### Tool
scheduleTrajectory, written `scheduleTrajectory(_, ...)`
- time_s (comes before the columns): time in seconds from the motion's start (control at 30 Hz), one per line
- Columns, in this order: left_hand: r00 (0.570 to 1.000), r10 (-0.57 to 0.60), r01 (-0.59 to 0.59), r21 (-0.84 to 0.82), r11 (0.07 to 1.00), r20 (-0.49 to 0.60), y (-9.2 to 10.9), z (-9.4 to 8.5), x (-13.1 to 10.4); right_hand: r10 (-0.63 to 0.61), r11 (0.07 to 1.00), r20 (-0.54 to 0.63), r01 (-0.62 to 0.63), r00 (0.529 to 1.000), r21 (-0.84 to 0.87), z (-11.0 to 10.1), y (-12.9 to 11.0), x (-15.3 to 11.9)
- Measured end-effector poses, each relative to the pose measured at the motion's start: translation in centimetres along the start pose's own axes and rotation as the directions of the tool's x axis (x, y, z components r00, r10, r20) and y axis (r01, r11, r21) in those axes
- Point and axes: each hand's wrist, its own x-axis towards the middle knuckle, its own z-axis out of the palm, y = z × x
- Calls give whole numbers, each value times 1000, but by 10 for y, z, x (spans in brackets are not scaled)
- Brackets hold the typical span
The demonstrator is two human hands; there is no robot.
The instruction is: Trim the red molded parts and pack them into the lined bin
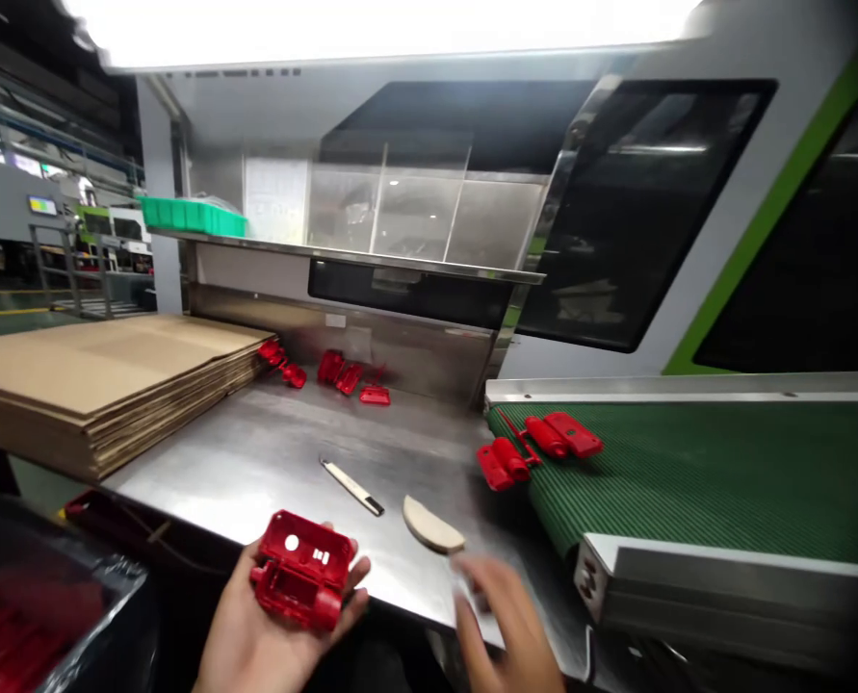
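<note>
My left hand (255,635) holds a red moulded plastic housing (302,570), open side up, near the front edge of the steel table (255,452). My right hand (507,626) is blurred and hovers open at the table's front edge, just below a tan half-moon-shaped piece (430,526). A slim utility knife (351,486) lies on the table between the two hands, farther back.
A joined pair of red parts (536,446) rests at the end of the green conveyor belt (689,472). More red parts (342,375) lie at the back of the table. A stack of flat cardboard (103,385) is at left. A bag of red parts (16,626) sits bottom left.
</note>
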Motion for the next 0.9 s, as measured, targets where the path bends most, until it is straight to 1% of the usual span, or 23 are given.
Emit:
scheduleTrajectory(0.03, 999, -49, 49, -26, 998, -12, -6, -4, -6, -16, 997, 58, 20, 998, -72, 5, -2, 22)
scheduleTrajectory(0.07, 996, -89, 89, -29, 996, -9, -10, -7, -11, 15, 987, 107, 3, 994, -162, 11, -3, 42)
scheduleTrajectory(0.1, 993, -120, 120, -19, 993, 0, -12, -8, -15, 29, 977, 163, 6, 986, -211, 18, -4, 59)
scheduleTrajectory(0.13, 991, -134, 134, 1, 991, 13, -11, -9, -18, 52, 966, 211, 5, 976, -260, 25, -5, 72)
scheduleTrajectory(0.17, 992, -124, 124, 20, 992, 35, -9, -10, -22, 70, 956, 247, 5, 966, -293, 31, -6, 81)
scheduleTrajectory(0.23, 994, -69, 66, 38, 997, 86, -2, -14, -27, 91, 942, 291, 12, 952, -336, 41, -7, 87)
scheduleTrajectory(0.3, 993, -13, 7, 50, 999, 117, 4, -21, -29, 111, 924, 285, 7, 952, -382, 45, -8, 83)
scheduleTrajectory(0.4, 979, 87, -114, 138, 984, 185, 9, -36, -24, 137, 896, 235, -19, 962, -445, 46, -17, 76)
scheduleTrajectory(0.47, 958, 164, -223, 251, 942, 234, 10, -47, -17, 130, 887, 180, -34, 975, -461, 48, -33, 79)
scheduleTrajectory(0.53, 949, 214, -290, 374, 881, 231, 9, -55, -9, 70, 902, 151, 2, 986, -431, 56, -56, 90)
scheduleTrajectory(0.6, 956, 217, -284, 436, 854, 197, 9, -61, -5, -13, 926, 187, 82, 982, -368, 72, -80, 107)
scheduleTrajectory(0.67, 967, 163, -231, 400, 887, 198, 10, -65, -7, -49, 940, 271, 136, 961, -313, 92, -100, 124)
scheduleTrajectory(0.7, 970, 132, -200, 359, 912, 207, 10, -66, -10, -47, 945, 308, 142, 950, -295, 102, -107, 132)
scheduleTrajectory(0.77, 972, 98, -160, 301, 940, 212, 11, -67, -19, -37, 957, 341, 132, 939, -260, 116, -115, 141)
scheduleTrajectory(0.8, 975, 102, -159, 299, 941, 199, 12, -66, -24, -41, 965, 338, 125, 940, -230, 120, -117, 142)
scheduleTrajectory(0.83, 976, 119, -171, 308, 936, 181, 13, -65, -29, -52, 975, 326, 118, 944, -187, 120, -117, 140)
scheduleTrajectory(0.9, 972, 170, -218, 348, 912, 163, 17, -62, -36, -74, 993, 295, 96, 952, -61, 111, -116, 127)
